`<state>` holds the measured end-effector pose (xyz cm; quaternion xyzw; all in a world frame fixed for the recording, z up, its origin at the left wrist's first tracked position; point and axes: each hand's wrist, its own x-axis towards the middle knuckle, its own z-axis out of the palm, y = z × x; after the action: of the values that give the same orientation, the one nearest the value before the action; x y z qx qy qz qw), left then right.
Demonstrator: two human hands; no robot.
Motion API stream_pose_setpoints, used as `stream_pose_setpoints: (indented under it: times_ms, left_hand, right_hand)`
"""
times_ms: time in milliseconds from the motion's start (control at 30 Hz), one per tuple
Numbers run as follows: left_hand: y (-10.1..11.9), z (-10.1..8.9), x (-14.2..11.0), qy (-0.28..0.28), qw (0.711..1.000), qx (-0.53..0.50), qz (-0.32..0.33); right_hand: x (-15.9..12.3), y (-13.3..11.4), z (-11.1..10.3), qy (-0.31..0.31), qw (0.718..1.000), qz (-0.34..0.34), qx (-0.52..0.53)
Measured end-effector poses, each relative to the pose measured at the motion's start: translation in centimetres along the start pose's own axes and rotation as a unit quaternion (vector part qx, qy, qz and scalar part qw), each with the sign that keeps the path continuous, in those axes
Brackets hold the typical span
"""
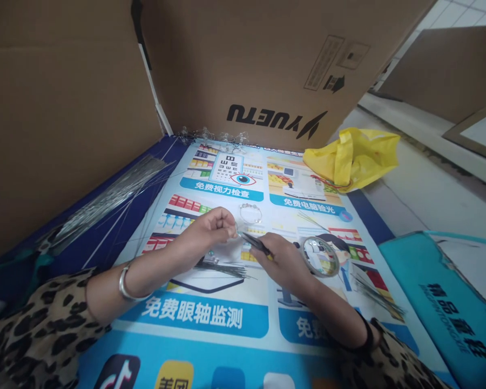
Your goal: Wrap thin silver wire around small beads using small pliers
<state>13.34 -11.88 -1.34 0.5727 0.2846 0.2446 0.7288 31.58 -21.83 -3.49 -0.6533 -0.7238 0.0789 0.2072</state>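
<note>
In my right hand is a pair of pliers with dark jaws, pointing left. Their tips meet a thin, clear or silvery piece that my left hand pinches between thumb and fingers; its exact kind is too small to make out. Just beyond the hands lies a thin beaded ring, like a bracelet. A bundle of short wires rests below my left hand. Right of my right hand sits a round, clear-walled roll, perhaps tape or coiled wire.
Long thin wires lie at the left. Small wire pieces line the back beside a cardboard box. A yellow bag stands back right, a teal bag at the right. More wires lie right, on the printed poster.
</note>
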Motion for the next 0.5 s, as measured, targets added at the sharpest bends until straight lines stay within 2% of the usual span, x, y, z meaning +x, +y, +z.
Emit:
stream_pose_setpoints:
  times_ms: [100,200,267,367,500]
  left_hand:
    - [-0.1,0.2,0.2,0.117,0.993,-0.017,0.008]
    - [-0.5,1.0,0.1,0.176,0.984,-0.029,0.023]
    - [-0.9,1.8,-0.3,0.187,0.981,-0.029,0.03]
    - [-1.5,3.0,-0.9,0.172,0.984,-0.033,0.013]
    - [-1.6,3.7,-1.5,0.142,0.988,-0.055,-0.032]
  right_hand:
    - [0.0,-0.6,-0.2,0.055,0.998,0.026,0.017]
    - [-0.4,-2.1,-0.2,0.127,0.99,-0.042,0.04]
    - [-0.7,-3.1,0.0,0.142,0.98,-0.133,0.028]
    - [-1.1,-4.2,0.4,0.147,0.958,-0.237,-0.071]
    - [-1.3,-4.0,0.7,0.143,0.942,-0.268,-0.141]
